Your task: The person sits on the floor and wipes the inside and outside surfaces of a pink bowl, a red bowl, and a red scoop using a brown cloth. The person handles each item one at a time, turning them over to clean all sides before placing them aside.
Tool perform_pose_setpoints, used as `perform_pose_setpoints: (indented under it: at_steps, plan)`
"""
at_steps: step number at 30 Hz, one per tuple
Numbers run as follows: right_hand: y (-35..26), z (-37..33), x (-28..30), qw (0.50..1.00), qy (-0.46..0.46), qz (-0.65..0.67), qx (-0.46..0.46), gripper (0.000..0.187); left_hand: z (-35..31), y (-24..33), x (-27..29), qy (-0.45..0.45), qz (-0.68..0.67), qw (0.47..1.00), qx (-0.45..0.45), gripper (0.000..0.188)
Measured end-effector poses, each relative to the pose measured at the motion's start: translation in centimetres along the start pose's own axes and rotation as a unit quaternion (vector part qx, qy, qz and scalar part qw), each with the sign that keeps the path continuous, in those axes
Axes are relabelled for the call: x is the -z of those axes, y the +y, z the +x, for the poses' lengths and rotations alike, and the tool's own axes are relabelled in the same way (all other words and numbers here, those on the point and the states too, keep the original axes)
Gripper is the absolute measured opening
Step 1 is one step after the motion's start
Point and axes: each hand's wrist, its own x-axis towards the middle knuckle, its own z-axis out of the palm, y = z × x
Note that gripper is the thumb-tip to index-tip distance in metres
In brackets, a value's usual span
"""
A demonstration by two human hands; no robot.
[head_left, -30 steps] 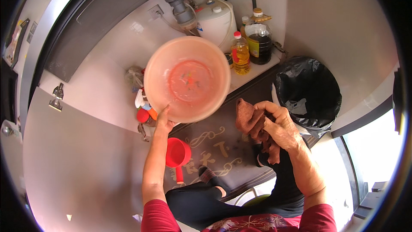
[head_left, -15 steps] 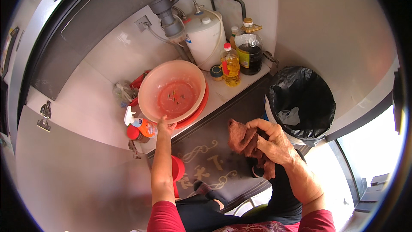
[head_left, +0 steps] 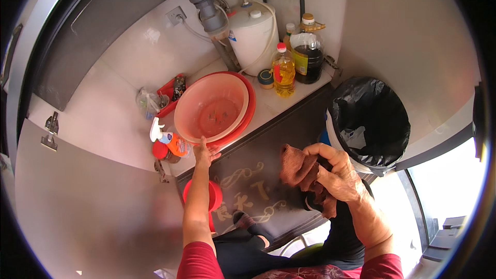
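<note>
A pale pink plastic basin (head_left: 206,93) sits in a larger red basin (head_left: 252,104) on the cabinet floor, its inside wet-looking with small dark marks at the bottom. At their front rim is my left hand (head_left: 205,155), fingers spread apart and the thumb up against the rim. My right hand (head_left: 338,173) is closed round a crumpled brown cloth (head_left: 299,168), held over the mat in front of the cabinet. Left of the basins stand an orange spray bottle (head_left: 175,143) with a white trigger and a red-lidded jar (head_left: 164,151).
Beside my right hand stands a bin (head_left: 369,124) lined with a black bag. Deeper in the cabinet are a white tank (head_left: 253,39), a grey drain pipe (head_left: 211,15), an oil bottle (head_left: 283,72) and a dark-liquid jug (head_left: 308,59). A red container (head_left: 214,196) is beside my left forearm.
The pale pink basin has settled lower and further back in the red one. My left hand's fingers have loosened from its rim and spread. The cloth stays in my right hand.
</note>
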Motion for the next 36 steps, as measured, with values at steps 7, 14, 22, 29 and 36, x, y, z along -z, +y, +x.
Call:
perform_pose_setpoints:
  at_steps: [7,14,22,29,36]
  plan:
    - [0.2,0.2,-0.3,0.999,-0.002,-0.027,-0.019,0.033,-0.7,-1.4,-3.0,0.024,-0.115,0.993,0.026,0.079]
    - [0.9,0.7,-0.4,0.999,0.005,-0.052,-0.004,0.032,-0.6,-2.7,-5.2,-0.053,-0.329,0.943,0.010,0.058]
    - [0.5,1.0,-0.7,0.999,-0.008,-0.025,-0.040,0.031,3.8,-0.9,-4.5,-0.029,-0.292,0.956,-0.011,0.050]
    - [0.1,1.3,-1.4,0.997,0.016,-0.016,-0.069,0.024,0.9,1.0,1.3,-0.067,0.138,0.988,-0.012,0.057]
    - [0.2,1.1,-2.9,0.999,0.007,-0.037,-0.025,0.025,-5.6,-4.2,14.0,0.072,0.389,0.885,-0.247,0.054]
